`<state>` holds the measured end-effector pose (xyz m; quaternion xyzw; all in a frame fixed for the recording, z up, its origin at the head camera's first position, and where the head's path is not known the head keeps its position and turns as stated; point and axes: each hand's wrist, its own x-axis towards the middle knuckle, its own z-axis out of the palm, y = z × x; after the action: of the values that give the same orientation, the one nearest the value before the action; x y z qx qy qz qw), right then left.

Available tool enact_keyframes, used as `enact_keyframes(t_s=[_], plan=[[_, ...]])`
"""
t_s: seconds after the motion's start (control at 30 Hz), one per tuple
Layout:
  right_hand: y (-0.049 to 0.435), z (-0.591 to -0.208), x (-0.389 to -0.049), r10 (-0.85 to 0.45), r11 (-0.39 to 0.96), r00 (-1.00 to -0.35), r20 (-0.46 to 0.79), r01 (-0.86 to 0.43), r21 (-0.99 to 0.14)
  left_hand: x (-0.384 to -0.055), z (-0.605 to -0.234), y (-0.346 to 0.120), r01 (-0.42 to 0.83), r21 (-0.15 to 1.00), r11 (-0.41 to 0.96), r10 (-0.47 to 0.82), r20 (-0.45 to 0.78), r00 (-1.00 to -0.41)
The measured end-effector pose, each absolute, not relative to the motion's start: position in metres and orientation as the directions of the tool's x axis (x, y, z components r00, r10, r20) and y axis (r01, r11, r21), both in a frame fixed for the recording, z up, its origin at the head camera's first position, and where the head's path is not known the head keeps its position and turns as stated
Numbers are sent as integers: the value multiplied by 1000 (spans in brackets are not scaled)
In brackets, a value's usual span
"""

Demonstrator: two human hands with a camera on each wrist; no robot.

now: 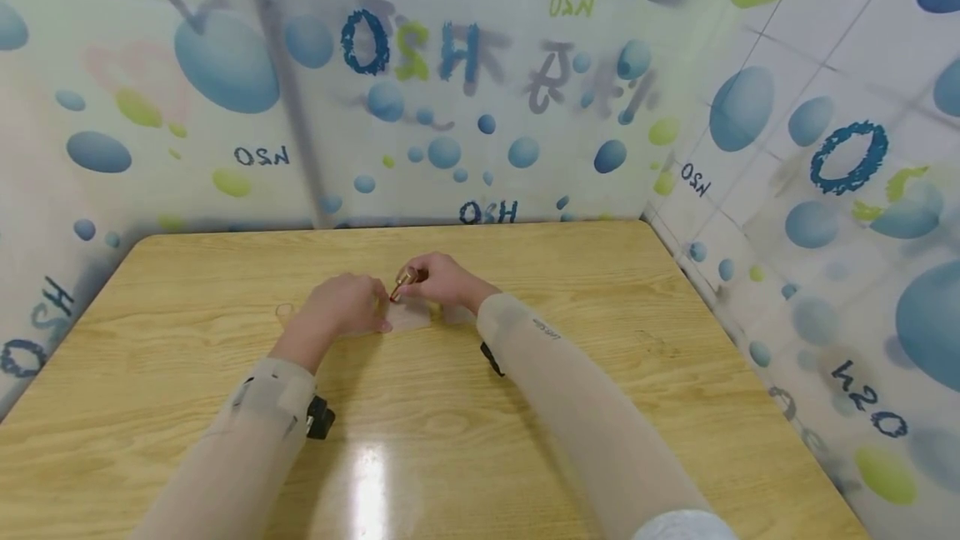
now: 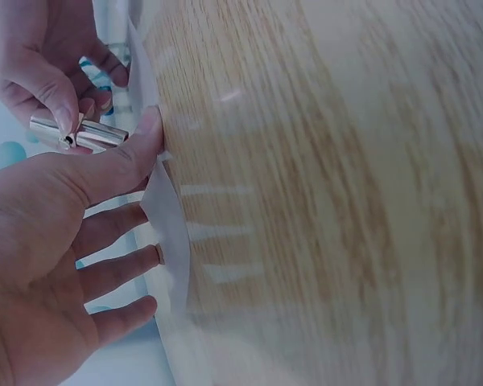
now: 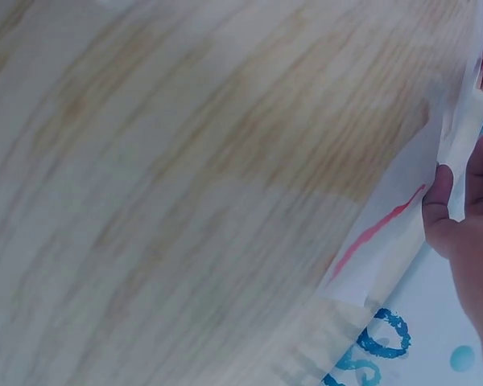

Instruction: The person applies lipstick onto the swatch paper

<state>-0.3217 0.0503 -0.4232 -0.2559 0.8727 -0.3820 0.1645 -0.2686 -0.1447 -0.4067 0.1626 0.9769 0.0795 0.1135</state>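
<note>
White paper point(image 1: 408, 317) lies on the wooden table beneath both hands. My right hand point(image 1: 442, 280) pinches a lipstick point(image 1: 407, 277) with a shiny gold case, its red tip angled down at the paper. The left wrist view shows the metallic case point(image 2: 101, 135) between thumb and fingers. My left hand point(image 1: 347, 304) rests on the paper's left part, thumb and fairly straight fingers point(image 2: 117, 269) touching the sheet. In the right wrist view a red streak point(image 3: 378, 233) runs along the paper, beside my right hand point(image 3: 475, 233).
The wooden table point(image 1: 450, 415) extends around the hands, with a thin loop-shaped outline point(image 1: 285, 312) left of them. A wall covering point(image 1: 480, 132) with blue and green bubbles stands behind the table, and another wall point(image 1: 810, 190) borders its right side.
</note>
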Motion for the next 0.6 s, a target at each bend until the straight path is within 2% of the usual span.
enact_keyframes(t_s=[0.6], plan=[[44, -424, -320, -572, 586, -815, -96, -324, -743, -270, -406, -143, 291, 184, 939, 326, -205, -923]])
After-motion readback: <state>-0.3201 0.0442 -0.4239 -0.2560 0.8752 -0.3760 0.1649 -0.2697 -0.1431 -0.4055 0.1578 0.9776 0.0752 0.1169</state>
